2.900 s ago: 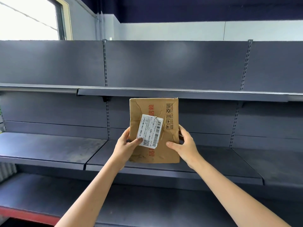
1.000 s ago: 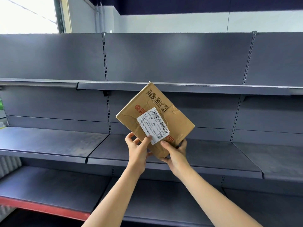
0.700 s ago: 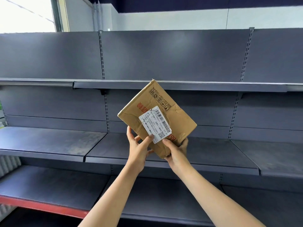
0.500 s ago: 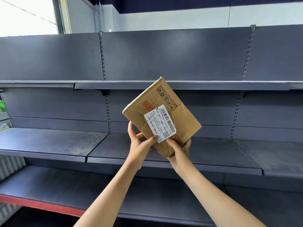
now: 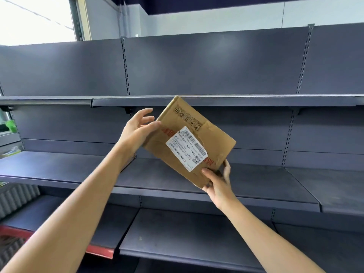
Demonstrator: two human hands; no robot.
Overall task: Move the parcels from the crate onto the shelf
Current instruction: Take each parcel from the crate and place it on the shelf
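Two hands hold one parcel (image 5: 189,142) up in the air before a dark grey shelf (image 5: 197,180). It is a flat brown cardboard box, tilted so that one corner points up to the front edge of the upper board (image 5: 236,100) and the opposite corner points down toward the right hand (image 5: 216,183). A white label (image 5: 186,148) with barcodes and a QR code is stuck slantwise on its facing side, and red print shows at the label's upper left and lower right. Small black handling marks run along the upper edge. The cardboard is creased and dented in several places.

That right hand pinches the parcel's lowest corner, thumb on the front face just below the label and fingers curled behind the cardboard. The left hand (image 5: 137,129) lies against the upper left edge, its palm and thumb touching the cardboard while the fingers are spread loose and open rather than closed round it. Both forearms reach up from the lower corners of the view.

Nothing of the parcel touches any board; it hangs above the middle board, between that and the upper one. Every board in sight carries no goods. A red strip (image 5: 98,253) edges the lowest board at the left. A bright window (image 5: 35,18) shows at the upper left, above the back panels.
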